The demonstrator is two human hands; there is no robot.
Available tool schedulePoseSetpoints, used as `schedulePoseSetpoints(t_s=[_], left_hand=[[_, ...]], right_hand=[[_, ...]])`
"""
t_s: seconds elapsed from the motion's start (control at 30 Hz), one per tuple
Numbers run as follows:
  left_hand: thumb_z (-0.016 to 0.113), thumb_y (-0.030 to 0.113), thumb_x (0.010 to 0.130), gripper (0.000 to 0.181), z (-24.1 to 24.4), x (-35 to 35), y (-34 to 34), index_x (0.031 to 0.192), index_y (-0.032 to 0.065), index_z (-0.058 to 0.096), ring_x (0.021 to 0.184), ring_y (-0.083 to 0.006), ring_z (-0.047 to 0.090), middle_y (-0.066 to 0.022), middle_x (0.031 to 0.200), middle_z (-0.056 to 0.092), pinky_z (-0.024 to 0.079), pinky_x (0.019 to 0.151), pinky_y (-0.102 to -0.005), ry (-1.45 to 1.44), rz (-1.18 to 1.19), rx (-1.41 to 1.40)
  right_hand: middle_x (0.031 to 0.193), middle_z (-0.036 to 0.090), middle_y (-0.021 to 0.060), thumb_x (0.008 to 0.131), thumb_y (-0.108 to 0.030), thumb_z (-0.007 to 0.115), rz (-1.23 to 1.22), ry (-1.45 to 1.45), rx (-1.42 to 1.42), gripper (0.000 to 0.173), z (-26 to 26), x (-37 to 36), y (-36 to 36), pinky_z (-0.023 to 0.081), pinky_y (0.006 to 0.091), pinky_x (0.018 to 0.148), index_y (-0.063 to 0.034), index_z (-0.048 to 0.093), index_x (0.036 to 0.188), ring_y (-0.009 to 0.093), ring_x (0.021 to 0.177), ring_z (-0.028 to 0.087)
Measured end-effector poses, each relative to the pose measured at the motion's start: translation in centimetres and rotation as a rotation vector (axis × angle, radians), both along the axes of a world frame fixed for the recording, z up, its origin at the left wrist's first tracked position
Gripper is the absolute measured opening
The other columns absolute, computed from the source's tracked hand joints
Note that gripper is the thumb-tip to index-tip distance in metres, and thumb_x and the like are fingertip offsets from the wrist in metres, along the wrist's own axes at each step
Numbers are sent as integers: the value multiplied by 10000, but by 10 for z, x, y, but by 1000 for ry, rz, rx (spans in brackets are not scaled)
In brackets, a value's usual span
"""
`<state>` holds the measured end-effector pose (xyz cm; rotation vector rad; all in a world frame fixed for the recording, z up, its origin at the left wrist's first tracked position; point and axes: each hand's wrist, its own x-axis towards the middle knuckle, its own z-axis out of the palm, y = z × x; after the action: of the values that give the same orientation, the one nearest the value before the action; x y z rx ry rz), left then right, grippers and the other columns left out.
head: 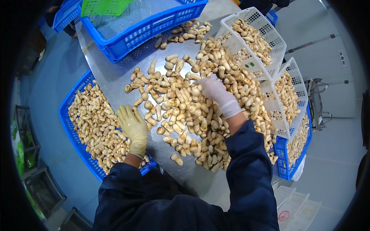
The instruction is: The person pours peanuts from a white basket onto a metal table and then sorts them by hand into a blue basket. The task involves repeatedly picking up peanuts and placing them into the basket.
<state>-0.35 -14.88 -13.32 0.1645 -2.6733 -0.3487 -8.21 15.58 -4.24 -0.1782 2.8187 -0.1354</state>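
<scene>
A large heap of pale, brown-stained mushrooms (185, 99) lies on a stainless steel table (115, 78). My left hand (132, 127), in a cream glove, is palm down at the table's left edge with its fingers extended, between loose mushrooms and a blue plastic crate (68, 121) full of mushrooms. Over the upper right of the heap, my right hand (212, 88), in a white glove, reaches among the mushrooms; its fingertips are partly hidden, and whether it grips one cannot be told.
An empty blue mesh-bottomed crate (138, 37) with a green sheet (105, 7) stands at the table's far side. White perforated baskets (277, 43) of mushrooms lean along the right, above another blue crate (281, 161). Parts of other people show at the top.
</scene>
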Motion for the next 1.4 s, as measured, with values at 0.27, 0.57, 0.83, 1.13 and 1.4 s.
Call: schedulePoseSetpoints(t_s=[0.27,0.57,0.83,1.13,1.4], left_hand=[[487,197,924,353,8,-1,4,1157,-62,544,1202,-435,433,-261,1245,513,326,1021,-504,-6,-16,7],[487,188,919,359,1,1,-2,1174,-61,530,1206,-437,429,-263,1258,499,318,1027,-509,-25,1,-8],[493,191,918,356,6,0,-1,1171,-56,531,1206,-441,425,-259,1266,493,325,1013,-509,-23,-5,2],[500,189,908,367,4,-1,5,1175,-61,532,1215,-434,425,-268,1260,498,307,1035,-508,-32,-6,46],[506,185,898,381,3,3,-4,1184,-65,527,1228,-429,415,-265,1280,484,306,1036,-504,-44,12,14]], right_hand=[[913,659,101,760,-236,636,-728,139,-1279,170,52,-10,57,483,275,735,-70,639,727,183,789,600],[971,678,162,866,-342,533,-657,245,6,309,-15,-24,17,507,407,805,-86,691,936,307,953,649],[1082,668,124,872,-110,487,-448,-120,301,264,-16,-20,-12,521,388,808,-77,697,1028,286,986,653],[1007,678,146,771,-220,625,-690,206,-303,288,-5,-17,57,513,357,795,-90,688,1020,270,897,659],[918,681,159,798,-116,560,-140,-65,237,251,-17,-10,15,514,403,713,-122,664,1026,300,867,662]])
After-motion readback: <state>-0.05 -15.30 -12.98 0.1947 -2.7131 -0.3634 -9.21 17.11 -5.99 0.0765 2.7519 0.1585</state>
